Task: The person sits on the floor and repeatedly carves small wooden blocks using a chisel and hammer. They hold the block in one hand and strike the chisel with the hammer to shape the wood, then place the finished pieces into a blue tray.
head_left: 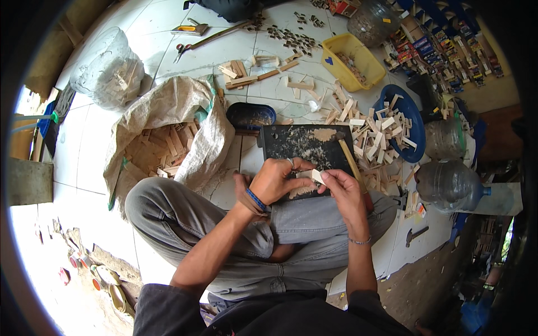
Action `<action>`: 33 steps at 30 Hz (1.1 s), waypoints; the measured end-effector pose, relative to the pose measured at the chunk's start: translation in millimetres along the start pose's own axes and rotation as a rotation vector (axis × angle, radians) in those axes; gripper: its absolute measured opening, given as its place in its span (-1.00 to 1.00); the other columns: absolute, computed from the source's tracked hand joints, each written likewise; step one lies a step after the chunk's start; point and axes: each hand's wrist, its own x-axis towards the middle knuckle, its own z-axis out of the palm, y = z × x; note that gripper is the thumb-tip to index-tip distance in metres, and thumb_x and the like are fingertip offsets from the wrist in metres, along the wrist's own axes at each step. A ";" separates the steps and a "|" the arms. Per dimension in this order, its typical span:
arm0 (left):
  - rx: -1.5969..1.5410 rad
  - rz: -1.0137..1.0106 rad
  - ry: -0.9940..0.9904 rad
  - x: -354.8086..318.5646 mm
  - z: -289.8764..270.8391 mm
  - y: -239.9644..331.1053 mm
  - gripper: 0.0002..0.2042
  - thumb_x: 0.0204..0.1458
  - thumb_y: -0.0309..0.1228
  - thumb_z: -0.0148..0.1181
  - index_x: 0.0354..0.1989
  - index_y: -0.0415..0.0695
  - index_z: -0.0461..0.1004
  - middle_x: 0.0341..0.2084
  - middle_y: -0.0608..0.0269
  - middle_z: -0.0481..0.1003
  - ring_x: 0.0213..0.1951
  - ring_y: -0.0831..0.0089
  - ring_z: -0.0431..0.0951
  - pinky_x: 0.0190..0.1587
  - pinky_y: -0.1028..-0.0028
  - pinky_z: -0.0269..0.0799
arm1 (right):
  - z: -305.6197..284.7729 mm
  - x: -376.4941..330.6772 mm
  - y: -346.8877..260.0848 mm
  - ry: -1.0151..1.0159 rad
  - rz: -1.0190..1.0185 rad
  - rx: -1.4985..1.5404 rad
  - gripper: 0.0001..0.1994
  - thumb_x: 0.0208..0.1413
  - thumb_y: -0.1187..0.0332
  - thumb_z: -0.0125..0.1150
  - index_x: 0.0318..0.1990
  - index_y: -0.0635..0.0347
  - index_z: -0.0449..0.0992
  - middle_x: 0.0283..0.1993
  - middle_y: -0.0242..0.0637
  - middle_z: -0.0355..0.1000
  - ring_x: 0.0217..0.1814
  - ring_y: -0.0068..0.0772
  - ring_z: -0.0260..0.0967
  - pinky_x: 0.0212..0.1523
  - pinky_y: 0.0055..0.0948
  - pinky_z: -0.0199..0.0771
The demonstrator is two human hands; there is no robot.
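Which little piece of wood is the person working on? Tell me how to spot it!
Find the black board dusted with sawdust, in front of the person's knees. At its near edge the left hand and right hand meet. The small pale wood piece is pinched between them, the only one lifted off the floor.

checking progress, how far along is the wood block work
Done, it seems: cut blocks heaped by the blue basin. In hand: left hand and right hand hold one small wood piece over the dusty black board. Left, probably: the sack holds uncut strips.
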 end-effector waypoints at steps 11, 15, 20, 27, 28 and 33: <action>0.668 -0.040 0.258 13.5 -35.5 -41.0 -0.78 0.06 -0.38 0.38 -0.11 -0.08 0.64 -0.27 0.05 0.66 -0.20 0.05 0.65 -0.12 0.19 0.56 | 2.9 4.3 11.9 0.058 -0.073 -0.019 -0.75 0.35 0.27 0.27 -0.13 0.33 0.63 -0.46 -0.41 0.57 -0.38 -0.76 0.39 -0.33 -0.66 0.31; 0.749 0.093 0.227 30.2 -26.0 -48.9 -0.84 0.12 -0.41 0.28 -0.13 -0.06 0.59 -0.42 0.02 0.59 -0.27 -0.02 0.61 -0.16 0.11 0.54 | 4.0 1.8 6.7 0.058 -0.072 -0.043 -0.76 0.35 0.28 0.27 -0.11 0.33 0.64 -0.45 -0.42 0.56 -0.38 -0.74 0.41 -0.34 -0.66 0.29; 0.895 0.055 0.079 65.6 -24.6 -56.0 -0.83 0.16 -0.43 0.19 -0.09 -0.09 0.54 -0.40 -0.06 0.59 -0.29 -0.06 0.63 -0.24 0.03 0.56 | 7.5 2.1 4.0 0.086 -0.126 -0.054 -0.73 0.33 0.24 0.30 -0.12 0.33 0.65 -0.46 -0.42 0.58 -0.41 -0.77 0.38 -0.39 -0.63 0.29; 0.990 0.034 -0.031 68.6 -20.3 -61.4 -0.81 0.15 -0.44 0.14 -0.07 -0.04 0.53 -0.50 -0.06 0.58 -0.40 -0.08 0.65 -0.36 0.02 0.59 | 7.6 0.5 5.0 0.060 -0.145 -0.073 -0.71 0.33 0.20 0.28 -0.15 0.30 0.67 -0.47 -0.37 0.59 -0.42 -0.73 0.45 -0.38 -0.60 0.37; 0.984 0.022 -0.031 68.9 -19.7 -61.4 -0.81 0.15 -0.44 0.13 -0.08 -0.04 0.53 -0.50 -0.07 0.58 -0.40 -0.08 0.65 -0.35 0.02 0.59 | 7.9 0.9 5.6 0.064 -0.167 -0.064 -0.70 0.33 0.18 0.27 -0.15 0.29 0.67 -0.48 -0.36 0.60 -0.45 -0.68 0.46 -0.39 -0.56 0.40; 1.060 0.038 -0.107 80.1 -15.5 -59.9 -0.76 0.12 -0.50 0.09 -0.03 -0.09 0.51 -0.54 -0.12 0.57 -0.42 -0.12 0.64 -0.35 0.02 0.58 | 6.6 1.4 9.2 0.085 -0.175 -0.084 -0.70 0.33 0.17 0.25 -0.16 0.26 0.68 -0.49 -0.34 0.60 -0.49 -0.60 0.49 -0.40 -0.50 0.42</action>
